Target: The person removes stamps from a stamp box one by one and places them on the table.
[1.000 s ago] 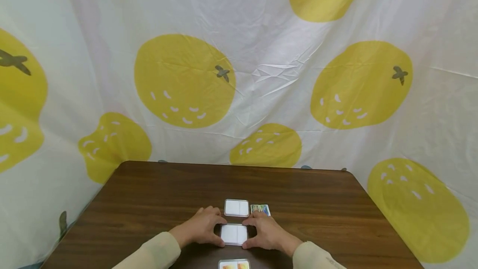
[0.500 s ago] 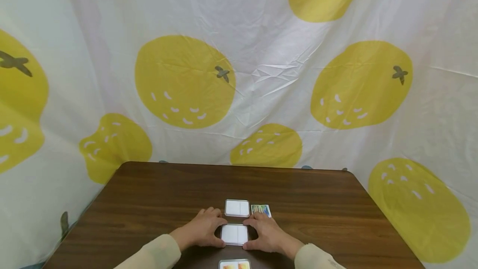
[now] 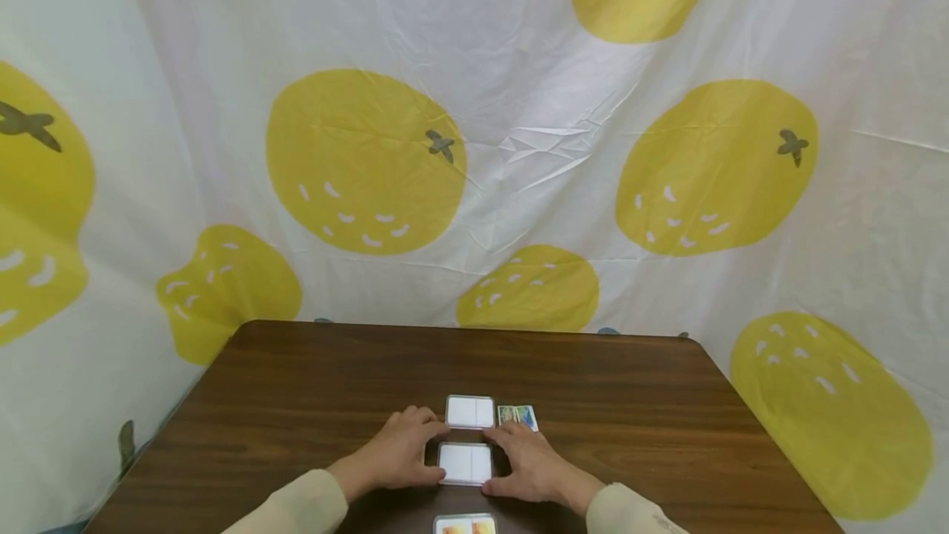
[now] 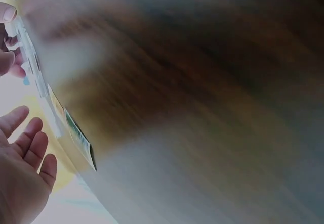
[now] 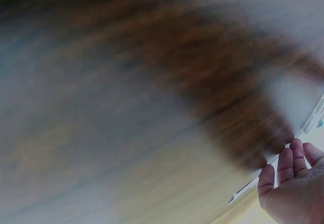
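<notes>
A clear flat case with a white two-panel inside (image 3: 465,465) lies on the table between both hands in the head view. My left hand (image 3: 396,452) is at its left side, thumb by the lower left corner and index finger a little beyond the upper one. Opposite, my right hand (image 3: 530,461) has its thumb at the lower right corner and its index finger just past the upper right. Relaxed, spread fingers of the left hand (image 4: 25,178) show in the left wrist view. The right hand's fingers (image 5: 285,166) look nearly straight in the right wrist view.
Behind lies a similar white-panelled case (image 3: 470,412), beside colourful cards (image 3: 516,416) partly covered by the right hand. At the near edge of view, another case (image 3: 465,525) shows two orange-yellow pictures. A lemon-print cloth (image 3: 534,188) hangs behind the brown table (image 3: 311,386).
The left hand has shifted slightly left and its index finger away from the case's upper corner. The right index finger has also moved slightly up from its corner. The case has barely moved.
</notes>
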The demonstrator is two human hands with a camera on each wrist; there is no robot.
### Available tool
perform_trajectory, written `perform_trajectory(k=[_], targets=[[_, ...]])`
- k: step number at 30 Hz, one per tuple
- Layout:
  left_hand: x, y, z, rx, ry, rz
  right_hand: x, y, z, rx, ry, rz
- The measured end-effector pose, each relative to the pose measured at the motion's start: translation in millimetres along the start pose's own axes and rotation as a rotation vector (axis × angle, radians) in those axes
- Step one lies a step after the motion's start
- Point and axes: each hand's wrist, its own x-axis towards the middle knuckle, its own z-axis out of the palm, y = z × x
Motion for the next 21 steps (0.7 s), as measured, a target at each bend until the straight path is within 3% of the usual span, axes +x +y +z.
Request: perform_trajectory(k=[8, 14, 21], targets=[[-10.2, -6.9, -3.4, -0.083, 0.066, 0.014, -2.9, 3, -2, 0.076, 0.032, -0.036], [-19.8, -4.0, -4.1, -0.11, 0.092, 0.034, -8.5, 4, -5, 0.112, 0.047, -0.08], [-28.7, 3.2, -3.7, -0.136, 0.054, 0.035, -18.0, 5, -8, 0.151, 0.05, -0.088]])
